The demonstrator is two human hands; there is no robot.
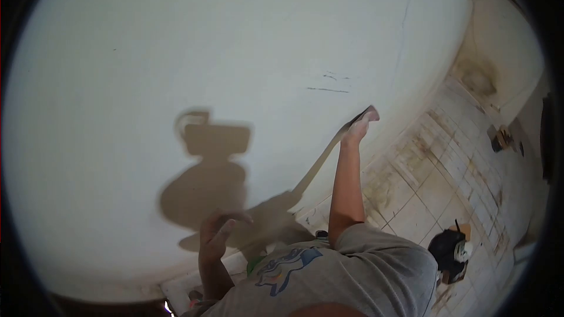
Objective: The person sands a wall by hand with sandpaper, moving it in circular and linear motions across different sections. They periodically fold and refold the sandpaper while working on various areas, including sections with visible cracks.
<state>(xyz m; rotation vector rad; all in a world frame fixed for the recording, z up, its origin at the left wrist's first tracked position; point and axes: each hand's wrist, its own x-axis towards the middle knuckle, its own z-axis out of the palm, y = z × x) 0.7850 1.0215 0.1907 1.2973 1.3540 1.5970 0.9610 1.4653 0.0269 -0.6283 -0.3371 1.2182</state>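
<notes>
My right hand (356,131) is stretched out to the wall (282,35), its fingers closed around a small flat piece that looks like sandpaper (372,111). That piece lies at the wall surface, and pale dust coats the hand. Lower down, close to my body, my left hand (215,237) is raised in front of the wall. Its fingers are loosely bent and apart from the thumb, with nothing visible in them. Dark scratch marks (328,89) show on the wall, up and left of my right hand.
A stained tile floor (417,211) runs along the wall at the right. On it lie a black item with a light part (449,255) and some small dark and brown things (502,140). My head's shadow (205,191) falls on the wall.
</notes>
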